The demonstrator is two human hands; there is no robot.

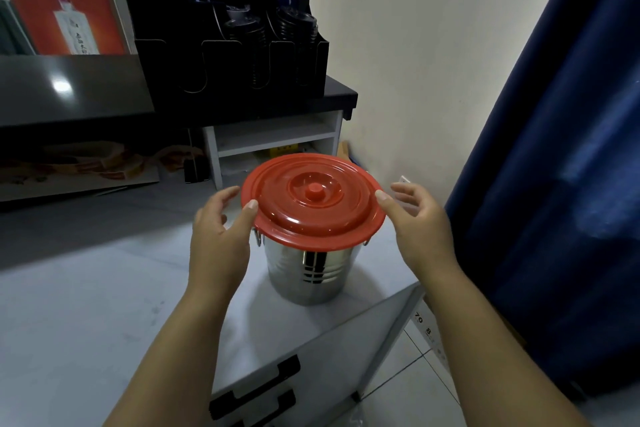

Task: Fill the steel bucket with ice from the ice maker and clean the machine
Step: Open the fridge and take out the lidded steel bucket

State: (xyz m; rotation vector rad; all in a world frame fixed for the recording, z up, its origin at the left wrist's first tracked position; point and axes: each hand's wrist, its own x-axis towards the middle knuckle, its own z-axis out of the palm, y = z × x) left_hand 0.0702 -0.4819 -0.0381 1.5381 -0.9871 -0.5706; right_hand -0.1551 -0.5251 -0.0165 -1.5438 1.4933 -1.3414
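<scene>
A shiny steel bucket (311,274) stands on the grey top of the ice maker (104,288). A round red plastic lid (313,199) with a small centre knob covers the bucket, slightly tilted. My left hand (221,229) is at the lid's left rim, thumb resting on the edge and fingers curled beside it. My right hand (412,218) is at the right rim, thumb tip on the edge and fingers spread apart. The inside of the bucket is hidden by the lid.
A black cup and lid organiser (232,45) stands on a dark counter (69,87) behind. A white shelf (277,139) sits below it. A blue curtain (554,149) hangs at the right. Black handles (256,388) show on the machine's front, above a tiled floor.
</scene>
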